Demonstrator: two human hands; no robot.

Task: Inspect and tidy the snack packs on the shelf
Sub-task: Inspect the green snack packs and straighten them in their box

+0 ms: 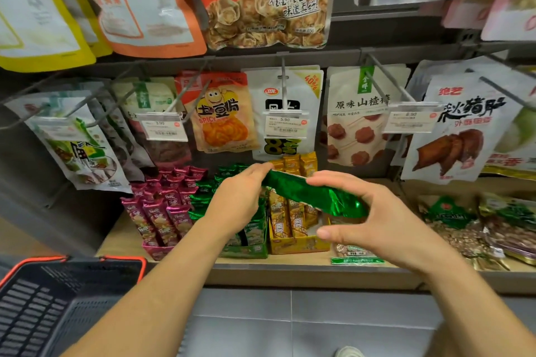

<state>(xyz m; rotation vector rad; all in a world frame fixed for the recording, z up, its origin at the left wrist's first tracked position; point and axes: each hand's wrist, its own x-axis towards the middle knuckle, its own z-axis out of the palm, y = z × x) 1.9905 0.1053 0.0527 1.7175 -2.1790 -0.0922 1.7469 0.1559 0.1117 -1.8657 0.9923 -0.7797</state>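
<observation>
Forearms reach up from the lower edge of the head view, and beside the left one sits a black shopping basket (72, 298) with an orange rim, over grey floor tiles (290, 327). Both hands hold one green foil snack pack (307, 193) in the air, its left end higher, just above the yellow display box (298, 243) on the wooden shelf (290, 271). The left hand (240, 197) pinches the pack's upper left end, fingers (261, 168) curled onto the foil. The right hand (385, 223) grips the lower right end: its fingers lie curled along the pack's top edge, while the thumb (326, 233) sticks out below, apart from the foil. Under the left hand stands a green display box (249, 249) of matching packs, with magenta packs (162, 209) to its left. Flat bags of nuts (461, 229) lie further right on the shelf, and hanging snack bags (223, 113) with price tags (285, 124) fill the pegs behind.
</observation>
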